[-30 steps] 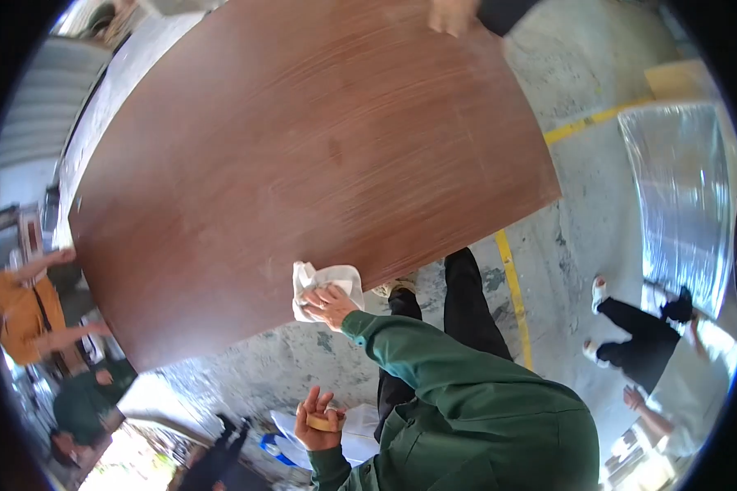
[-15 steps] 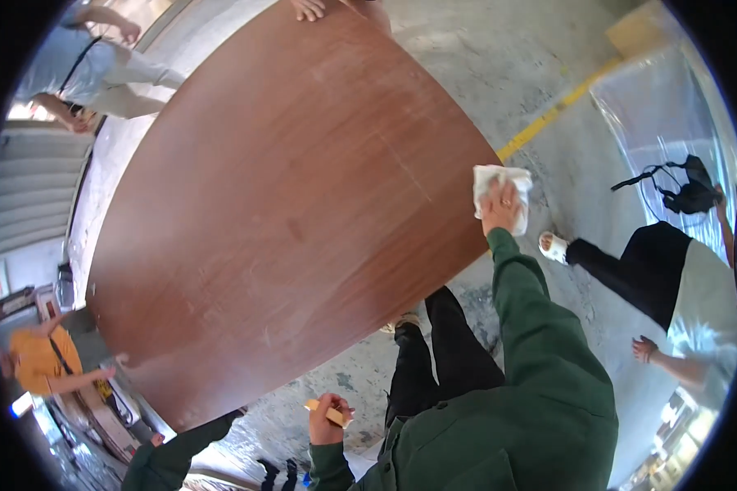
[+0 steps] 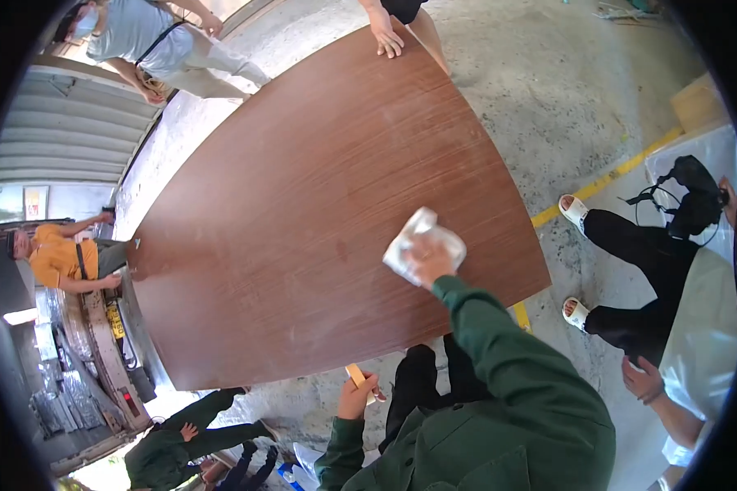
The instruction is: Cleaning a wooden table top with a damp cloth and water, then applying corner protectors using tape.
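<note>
A large brown wooden tabletop (image 3: 246, 245) with a curved far edge spreads before me, marked by pale streaks and scuffs. Flat against its near right part lies a crumpled white cloth (image 3: 400, 260), under my right hand (image 3: 431, 260), which is slightly smeared by motion. Off the near edge of the top, my left hand (image 3: 358, 398) is closed around a small tan, flat stick-like tool (image 3: 354, 374). Its lower end is mostly hidden by the fingers, so its kind cannot be made out.
At the far edge a co-worker's hand (image 3: 387, 41) rests on the tabletop. Another person in grey (image 3: 143, 41) stands far left, one in orange (image 3: 53, 258) at the left edge. To the right stands a person holding a black strapped item (image 3: 696, 196). A yellow line (image 3: 614, 173) crosses the concrete floor.
My right hand has swept the cloth leftward and inward from the right edge onto the tabletop. My left hand, still holding the tan tool, appears slightly further right and higher as the view shifts.
</note>
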Demonstrator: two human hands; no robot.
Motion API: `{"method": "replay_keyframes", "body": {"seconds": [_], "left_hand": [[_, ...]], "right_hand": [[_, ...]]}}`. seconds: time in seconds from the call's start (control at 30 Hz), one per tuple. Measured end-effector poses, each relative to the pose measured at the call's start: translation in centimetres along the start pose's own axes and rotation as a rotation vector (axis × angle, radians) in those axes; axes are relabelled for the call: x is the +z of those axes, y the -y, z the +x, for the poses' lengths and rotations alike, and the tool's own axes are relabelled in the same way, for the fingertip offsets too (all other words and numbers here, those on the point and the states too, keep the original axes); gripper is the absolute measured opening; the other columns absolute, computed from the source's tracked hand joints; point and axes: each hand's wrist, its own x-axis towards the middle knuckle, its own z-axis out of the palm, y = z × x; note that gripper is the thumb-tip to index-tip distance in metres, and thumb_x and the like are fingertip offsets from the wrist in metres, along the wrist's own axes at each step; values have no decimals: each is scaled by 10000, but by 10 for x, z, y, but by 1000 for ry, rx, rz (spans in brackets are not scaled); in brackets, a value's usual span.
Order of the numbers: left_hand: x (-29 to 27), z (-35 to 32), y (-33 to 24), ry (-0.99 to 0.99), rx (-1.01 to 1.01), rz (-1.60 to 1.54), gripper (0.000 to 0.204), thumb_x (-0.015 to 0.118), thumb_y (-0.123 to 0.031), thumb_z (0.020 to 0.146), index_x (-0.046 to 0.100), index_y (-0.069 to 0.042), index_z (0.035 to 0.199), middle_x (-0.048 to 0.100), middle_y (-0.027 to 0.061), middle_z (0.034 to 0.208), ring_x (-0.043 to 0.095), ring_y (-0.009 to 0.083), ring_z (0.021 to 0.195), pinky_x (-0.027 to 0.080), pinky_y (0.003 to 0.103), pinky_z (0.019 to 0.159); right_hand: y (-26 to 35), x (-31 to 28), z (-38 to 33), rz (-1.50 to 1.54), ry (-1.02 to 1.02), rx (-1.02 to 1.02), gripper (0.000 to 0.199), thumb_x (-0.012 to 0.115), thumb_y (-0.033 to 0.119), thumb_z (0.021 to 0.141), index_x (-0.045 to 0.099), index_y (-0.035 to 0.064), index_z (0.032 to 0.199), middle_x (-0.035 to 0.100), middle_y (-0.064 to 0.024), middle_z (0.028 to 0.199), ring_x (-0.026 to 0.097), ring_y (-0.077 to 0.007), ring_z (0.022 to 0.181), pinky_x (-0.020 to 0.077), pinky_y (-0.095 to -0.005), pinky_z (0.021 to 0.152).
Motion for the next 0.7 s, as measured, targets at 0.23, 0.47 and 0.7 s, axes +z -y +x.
{"method": "replay_keyframes", "body": {"seconds": [0.23, 0.47, 0.7], "left_hand": [[4, 8, -4, 86, 78, 122, 177, 574, -142, 815, 545, 30, 845, 539, 51, 646, 544, 139, 551, 481, 282, 523], [20, 47, -45, 202, 159, 155, 202, 589, -193, 817, 539, 3, 812, 529, 38, 629, 533, 119, 517, 458, 253, 450], [71, 116, -93, 145, 433, 471, 303, 621, -268, 794, 509, 8, 845, 558, 73, 670, 557, 138, 470, 476, 272, 451]], "right_hand": [[-56, -55, -10, 11, 21, 173, 461, 579, 159, 755, 476, 229, 1199, 283, -53, 1371, 255, -300, 1257, 272, -490, 979], [-54, -48, -44, 277, 6, 427, 384, 581, -11, 674, 573, 124, 1034, 431, -188, 1217, 441, -338, 1097, 406, -371, 897], [1, -112, -29, 373, -74, 304, 543, 674, 213, 694, 502, 148, 1205, 198, -218, 1395, 346, -340, 1217, 330, -379, 982]]}}
